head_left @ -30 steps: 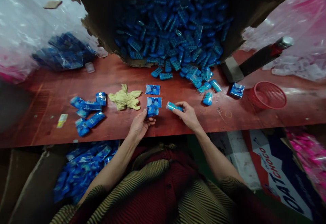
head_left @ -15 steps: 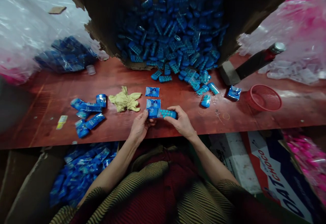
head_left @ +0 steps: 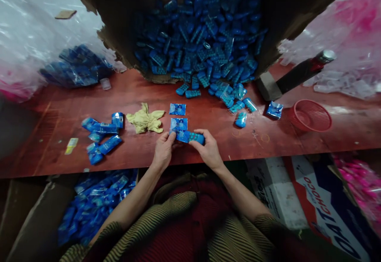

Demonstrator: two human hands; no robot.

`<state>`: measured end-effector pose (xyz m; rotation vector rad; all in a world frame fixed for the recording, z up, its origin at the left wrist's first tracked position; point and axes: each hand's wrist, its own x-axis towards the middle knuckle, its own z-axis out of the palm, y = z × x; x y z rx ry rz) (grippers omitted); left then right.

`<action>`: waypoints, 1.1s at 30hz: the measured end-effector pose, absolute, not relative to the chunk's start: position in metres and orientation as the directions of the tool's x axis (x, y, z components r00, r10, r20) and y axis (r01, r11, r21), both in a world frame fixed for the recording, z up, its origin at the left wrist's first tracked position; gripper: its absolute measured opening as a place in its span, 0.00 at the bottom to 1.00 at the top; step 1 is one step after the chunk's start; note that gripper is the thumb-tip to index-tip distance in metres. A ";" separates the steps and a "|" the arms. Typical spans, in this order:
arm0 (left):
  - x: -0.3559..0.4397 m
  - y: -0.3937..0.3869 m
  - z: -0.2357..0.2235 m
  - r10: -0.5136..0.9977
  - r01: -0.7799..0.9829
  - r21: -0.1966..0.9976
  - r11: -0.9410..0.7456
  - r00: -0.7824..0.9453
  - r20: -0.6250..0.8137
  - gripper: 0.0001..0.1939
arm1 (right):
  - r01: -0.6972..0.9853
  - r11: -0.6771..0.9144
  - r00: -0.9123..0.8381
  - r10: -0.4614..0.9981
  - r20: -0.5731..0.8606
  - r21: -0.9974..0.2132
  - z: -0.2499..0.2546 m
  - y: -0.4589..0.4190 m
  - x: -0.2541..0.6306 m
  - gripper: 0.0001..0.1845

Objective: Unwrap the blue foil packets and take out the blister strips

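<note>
My left hand (head_left: 163,147) pinches a blue printed sleeve (head_left: 182,136) between thumb and fingers, just above the table's front part. Gripped in my right hand (head_left: 210,149) is a small blue plastic container with turquoise dots (head_left: 197,137); its left end meets the sleeve's right end. How far it sits inside the sleeve I cannot tell. Just beyond my hands lie two flat blue printed pieces, a nearer one (head_left: 179,124) and a farther one (head_left: 177,109). A crumpled yellow cloth glove (head_left: 145,119) rests to the left of them.
Several sleeved blue packs (head_left: 104,128) lie on the reddish table (head_left: 208,111) at left. A torn cardboard box (head_left: 116,24) spills dotted containers (head_left: 204,78) at the back. On the right are a red basket (head_left: 309,115), a dark bottle-like object (head_left: 306,71) and a small blue packet (head_left: 274,110).
The sleeve and the dotted container have tilted, their right end lower, and less of the container's dotted side shows between sleeve and fingers. Both hands keep their hold.
</note>
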<state>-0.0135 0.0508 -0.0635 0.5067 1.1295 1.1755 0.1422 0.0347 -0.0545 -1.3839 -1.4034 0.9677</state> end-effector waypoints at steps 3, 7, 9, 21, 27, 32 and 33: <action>-0.008 0.054 -0.058 0.836 -0.569 0.678 0.466 0.033 -0.547 0.20 | 0.352 0.182 0.068 0.973 0.219 -0.918 -0.064 0.035 0.131 0.13; -0.003 0.059 -0.052 0.791 -0.634 0.586 0.504 0.067 -0.608 0.12 | 0.380 0.232 0.053 0.961 0.272 -0.895 -0.069 0.038 0.121 0.14; -0.002 0.060 -0.051 0.785 -0.646 0.578 0.498 0.053 -0.617 0.08 | 0.343 0.226 0.015 0.969 0.246 -0.912 -0.068 0.038 0.121 0.16; 0.001 0.065 -0.030 0.755 -0.687 0.541 0.485 0.018 -0.655 0.05 | 0.175 0.156 -0.029 0.988 0.153 -0.972 -0.063 0.034 0.121 0.16; -0.008 0.064 -0.035 0.752 -0.617 0.533 0.578 0.151 -0.641 0.06 | -0.098 -0.066 -0.070 0.996 -0.059 -0.993 -0.069 0.043 0.119 0.24; -0.020 0.069 -0.041 0.774 -0.578 0.537 0.614 0.310 -0.552 0.06 | 0.079 0.075 -0.164 0.985 0.061 -0.994 -0.059 0.051 0.132 0.35; -0.022 0.071 -0.041 0.765 -0.562 0.533 0.633 0.347 -0.542 0.07 | 0.127 0.116 -0.185 0.978 0.092 -0.985 -0.055 0.052 0.134 0.38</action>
